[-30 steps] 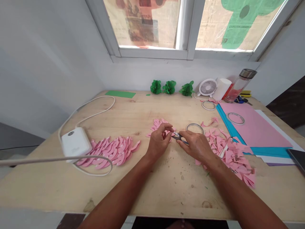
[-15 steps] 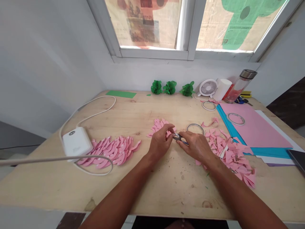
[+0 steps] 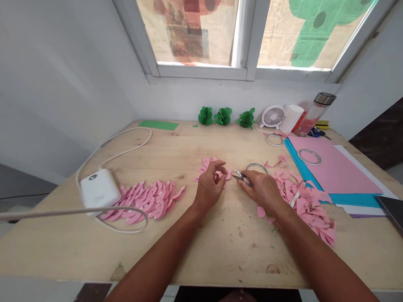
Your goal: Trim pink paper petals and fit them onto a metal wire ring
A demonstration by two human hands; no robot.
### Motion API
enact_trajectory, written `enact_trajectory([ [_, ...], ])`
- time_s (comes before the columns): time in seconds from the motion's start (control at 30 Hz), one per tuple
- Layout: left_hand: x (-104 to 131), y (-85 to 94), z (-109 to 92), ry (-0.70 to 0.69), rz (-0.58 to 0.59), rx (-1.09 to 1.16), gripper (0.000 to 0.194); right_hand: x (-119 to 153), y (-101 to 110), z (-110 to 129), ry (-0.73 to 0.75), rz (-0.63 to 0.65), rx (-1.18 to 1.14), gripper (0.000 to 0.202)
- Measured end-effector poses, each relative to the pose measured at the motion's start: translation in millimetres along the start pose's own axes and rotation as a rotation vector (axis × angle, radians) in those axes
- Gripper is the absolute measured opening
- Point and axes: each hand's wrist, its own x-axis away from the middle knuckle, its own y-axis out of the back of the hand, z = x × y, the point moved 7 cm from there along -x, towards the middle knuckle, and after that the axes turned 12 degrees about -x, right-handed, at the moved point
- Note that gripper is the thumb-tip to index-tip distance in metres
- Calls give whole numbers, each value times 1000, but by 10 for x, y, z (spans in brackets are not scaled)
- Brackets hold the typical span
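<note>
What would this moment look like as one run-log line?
right hand: holding scissors, blades parted | left hand: by small pink pile, grip unclear | pink scraps: beside right forearm

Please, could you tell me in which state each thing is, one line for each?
scissors: blades apart, in right hand
left hand: fingers curled, contents unclear
glass bottle: lid on
fan: upright, running or not unclear
green paper balls: folds fanned out
pink sheet: lying flat
window: covered with paper

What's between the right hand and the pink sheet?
Loose pink paper scraps lie between the right hand and the pink sheet, seen in the head view.
</note>
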Motion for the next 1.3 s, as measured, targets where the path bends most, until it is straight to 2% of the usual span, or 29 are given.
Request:
enact_trajectory([
  [0.1,0,-33,53,66,21,137,29,-10,34,-62,-44,-13,38,26],
  [0.2,6,-42,50,75,23,182,30,-9,45,-54,-44,-20,42,25],
  [0.6,11,-24,-31,-59,7,-119,37,32,-16,129,84,13,31,25],
  [1.03,39,-54,-77,-147,14,-228,37,42,-42,158,93,54,12,24],
  [1.3,35,-59,-63,-152,9,-235,38,42,-66,173,86,78,5,27],
])
